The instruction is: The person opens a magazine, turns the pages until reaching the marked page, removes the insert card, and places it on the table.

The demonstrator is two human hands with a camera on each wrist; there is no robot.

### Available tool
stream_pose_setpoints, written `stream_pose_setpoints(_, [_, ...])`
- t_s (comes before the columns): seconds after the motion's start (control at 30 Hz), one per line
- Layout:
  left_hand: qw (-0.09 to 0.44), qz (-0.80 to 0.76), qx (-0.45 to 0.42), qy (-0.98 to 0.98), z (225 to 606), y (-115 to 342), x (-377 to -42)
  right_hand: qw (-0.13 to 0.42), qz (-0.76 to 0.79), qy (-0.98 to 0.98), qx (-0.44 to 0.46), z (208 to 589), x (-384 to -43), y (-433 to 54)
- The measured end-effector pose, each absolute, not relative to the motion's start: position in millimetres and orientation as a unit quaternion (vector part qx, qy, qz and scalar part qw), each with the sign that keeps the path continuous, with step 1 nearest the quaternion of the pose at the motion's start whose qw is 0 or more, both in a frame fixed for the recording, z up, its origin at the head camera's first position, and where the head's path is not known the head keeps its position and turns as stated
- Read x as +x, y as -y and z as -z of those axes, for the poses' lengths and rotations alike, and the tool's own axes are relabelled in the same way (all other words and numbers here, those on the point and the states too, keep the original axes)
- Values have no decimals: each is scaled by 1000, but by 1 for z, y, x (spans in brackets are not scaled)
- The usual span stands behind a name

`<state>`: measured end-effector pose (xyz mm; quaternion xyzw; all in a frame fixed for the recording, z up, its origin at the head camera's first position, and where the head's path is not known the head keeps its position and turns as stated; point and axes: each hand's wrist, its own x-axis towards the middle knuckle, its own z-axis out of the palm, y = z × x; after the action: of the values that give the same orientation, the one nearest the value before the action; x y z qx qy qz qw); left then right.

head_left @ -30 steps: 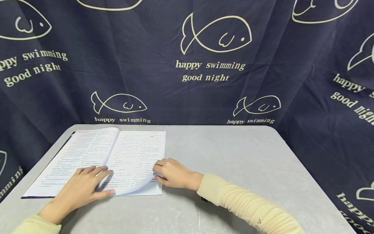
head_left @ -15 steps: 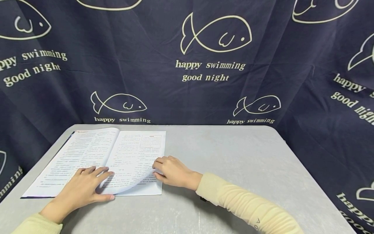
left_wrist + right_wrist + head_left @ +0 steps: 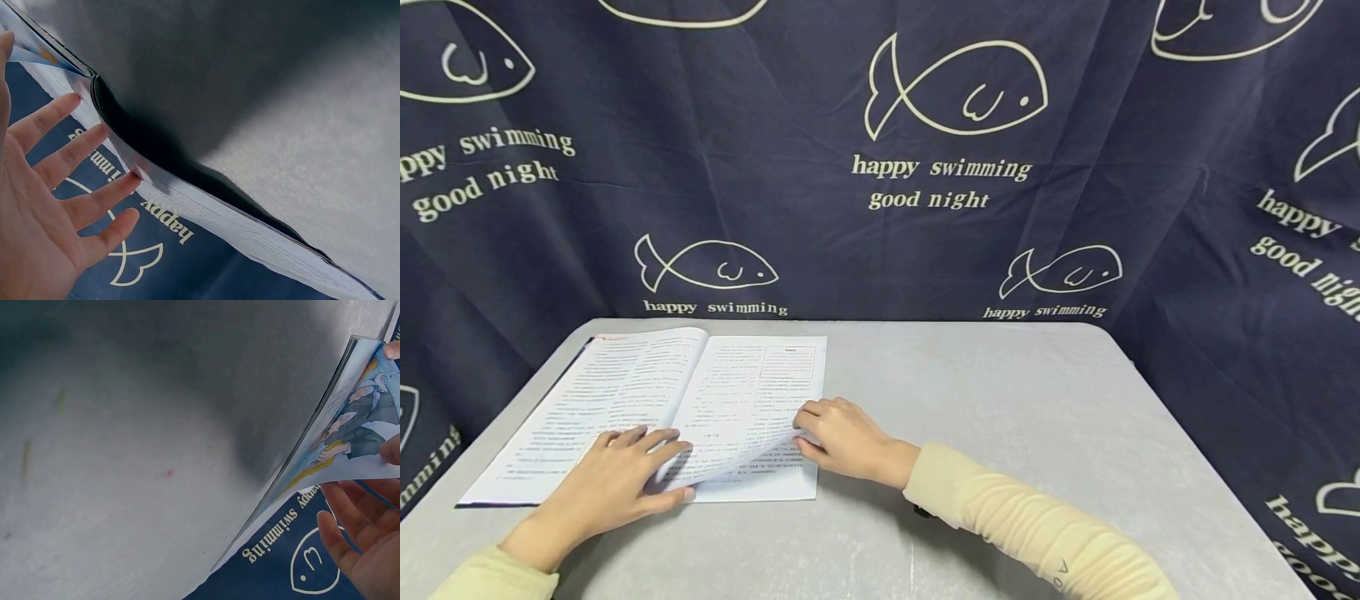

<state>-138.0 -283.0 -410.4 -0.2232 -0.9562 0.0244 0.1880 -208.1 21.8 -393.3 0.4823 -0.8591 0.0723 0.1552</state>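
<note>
Magazine [image 3: 748,392]: white, fine dark print in rows. Leaf [image 3: 369,412], illustrated face: blue, grey and yellow. Curtain [image 3: 820,225]: navy, cream fish outlines and lettering. Table [image 3: 970,400]: pale grey, mottled. Sleeves [image 3: 1030,512], 2: pale yellow, the right with dark lettering

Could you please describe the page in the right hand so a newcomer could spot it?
On the grey table, an open book lies at left. The page tops its right half, outer edge pinched by the right hand; unlike the flat page beneath, its bottom curls up.

I see a curtained-off nook (home or studio, I can't tell): navy fish-print drapes [image 3: 880,250] behind a grey worktop [image 3: 970,400].
</note>
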Motion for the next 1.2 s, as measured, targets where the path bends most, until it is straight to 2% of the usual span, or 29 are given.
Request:
stream_pose_setpoints(0.43, [170, -19, -212, 962, 408, 283, -138, 169, -65, 868, 463, 392, -207, -28])
stream_pose_setpoints(0.87, [194, -20, -218, 956, 408, 286, -140, 155, -79, 888, 426, 389, -204, -33])
stream_pose_setpoints(1.2, [207, -20, -215, 954, 406, 288, -140, 151, -58, 884, 439, 391, -202, -34])
